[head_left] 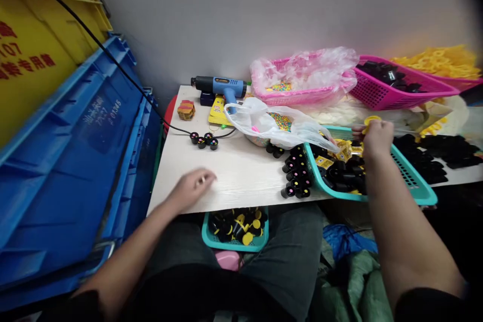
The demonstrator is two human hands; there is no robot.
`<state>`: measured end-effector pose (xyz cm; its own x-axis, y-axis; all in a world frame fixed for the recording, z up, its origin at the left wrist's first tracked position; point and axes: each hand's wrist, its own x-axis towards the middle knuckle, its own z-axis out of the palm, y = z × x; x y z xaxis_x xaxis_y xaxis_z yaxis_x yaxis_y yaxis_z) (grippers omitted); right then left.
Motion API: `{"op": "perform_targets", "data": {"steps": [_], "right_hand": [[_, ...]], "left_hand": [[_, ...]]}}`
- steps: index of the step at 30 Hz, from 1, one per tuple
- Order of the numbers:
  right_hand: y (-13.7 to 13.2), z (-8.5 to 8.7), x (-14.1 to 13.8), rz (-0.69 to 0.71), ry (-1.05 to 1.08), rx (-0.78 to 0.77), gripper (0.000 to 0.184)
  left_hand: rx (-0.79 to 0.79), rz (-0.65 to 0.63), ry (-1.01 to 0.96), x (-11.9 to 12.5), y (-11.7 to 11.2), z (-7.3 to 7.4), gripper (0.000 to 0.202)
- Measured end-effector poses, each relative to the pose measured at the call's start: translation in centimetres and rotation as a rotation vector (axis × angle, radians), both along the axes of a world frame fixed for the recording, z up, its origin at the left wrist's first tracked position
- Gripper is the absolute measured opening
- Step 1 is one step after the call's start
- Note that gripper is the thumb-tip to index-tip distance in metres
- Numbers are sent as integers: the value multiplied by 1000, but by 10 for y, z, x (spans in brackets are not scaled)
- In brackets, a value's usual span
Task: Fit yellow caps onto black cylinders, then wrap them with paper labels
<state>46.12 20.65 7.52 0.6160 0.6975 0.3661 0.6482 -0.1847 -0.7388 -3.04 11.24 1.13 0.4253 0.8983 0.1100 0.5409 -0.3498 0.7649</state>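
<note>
My right hand is closed around a yellow round plastic piece, partly hidden by the fingers, above the right side of a turquoise basket. In that basket lie black plastic cups and yellow printed packets. My left hand, a little blurred, hovers over the white tabletop with its fingers curled together; whatever is between them I cannot make out. Black cups with small coloured centres stand in rows left of the basket. A few more such cups sit beyond my left hand.
A blue heat gun lies at the back beside a plastic bag of coloured beads. Pink baskets line the wall. A small turquoise basket of black-and-yellow pieces rests at my lap. Blue crates flank the left; a black cable crosses there.
</note>
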Motion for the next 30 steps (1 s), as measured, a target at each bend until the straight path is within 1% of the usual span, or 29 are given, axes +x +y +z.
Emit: {"op": "perform_targets", "data": {"steps": [1,2,3,4,5,7,9,10,12,14,16,19,22,24,25,27,29,30], "right_hand": [[-9,6,-4,15,62,49,36],[-21,10,-11,53,139,100,30],[-36,14,-19,115,231,149,24],[-53,16,-30,192,330,194,19],[-71,16,-42,283,437,218,17],[-109,10,-65,424,625,198,24],[-143,-2,-86,502,763,132,35],[-156,-11,-94,512,823,108,38],[-176,-29,-108,483,909,86,40],[-187,-47,-120,424,944,77,35],[-193,-61,-132,391,980,80,30],[-199,-72,-151,382,1078,96,33],[-203,-74,-170,382,1146,65,33],[-204,-73,-183,409,1191,11,31],[-205,-73,-190,428,1220,-14,31],[-204,-71,-207,467,1278,-49,29],[-202,-68,-225,508,1317,-74,27],[-201,-67,-235,535,1324,-93,27]], "left_hand": [[129,126,64,-6,22,0,23],[222,214,150,-11,43,-1,25],[269,279,238,-14,61,-4,33],[284,323,313,-17,77,-8,40],[293,340,372,-18,89,-11,44],[298,347,455,-19,104,-17,44],[325,347,489,-19,108,-19,36],[342,347,494,-19,107,-20,33],[369,346,493,-19,105,-21,28],[377,348,488,-19,104,-22,29],[371,348,490,-19,104,-23,34],[347,342,511,-19,103,-21,35],[339,368,479,-17,93,-13,31],[333,349,357,-14,75,-6,30],[315,314,261,-11,62,-3,30],[232,201,7,-1,27,-1,32],[110,4,-215,14,-13,-4,32],[29,-63,-307,24,-32,-6,37]]}}
